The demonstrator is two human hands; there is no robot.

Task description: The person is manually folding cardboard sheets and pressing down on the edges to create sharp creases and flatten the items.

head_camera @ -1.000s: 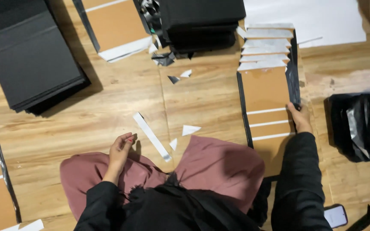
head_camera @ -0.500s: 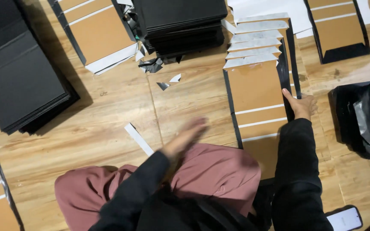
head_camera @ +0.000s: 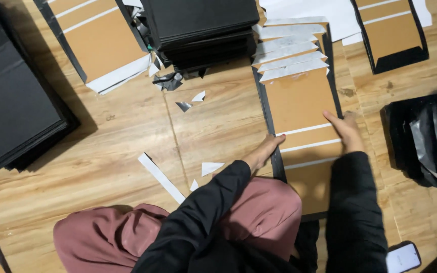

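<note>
Brown board (head_camera: 299,103), edged in black and crossed by white strips, is now pressed at both sides. The fingers of the left hand (head_camera: 265,150), which a second ago were held over the lap near a loose white strip (head_camera: 161,178), have been brought across and laid flat on the black left edge. The right hand (head_camera: 347,130) has been kept open and flat on the right edge; nothing is gripped. White strips (head_camera: 290,50) are stacked at 12 o'clock, black sheets (head_camera: 201,25) at 11, on the wooden floor (head_camera: 107,146).
</note>
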